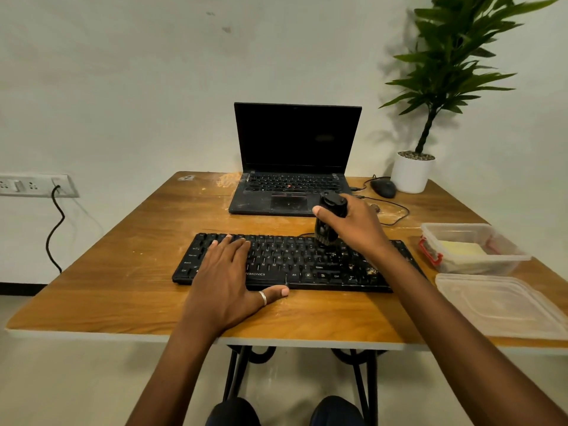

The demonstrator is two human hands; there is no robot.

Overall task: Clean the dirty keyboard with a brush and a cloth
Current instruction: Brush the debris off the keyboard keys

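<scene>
A black keyboard point(307, 265) lies across the middle of the wooden table point(123, 287), with pale crumbs scattered over its right half. My left hand point(229, 281) lies flat on the keyboard's left side, fingers straight, thumb along the front edge. My right hand point(353, 222) grips a black brush point(329, 221) upright, its bristles touching the upper keys right of centre. A yellow cloth point(464, 249) lies folded inside a clear plastic box point(473, 265) at the right.
An open black laptop point(292, 167) stands behind the keyboard. A black mouse point(383, 188) with its cable and a potted plant point(413, 172) sit at the back right. The box's clear lid point(498, 305) lies at the front right edge. A wall socket point(37, 185) is to the left.
</scene>
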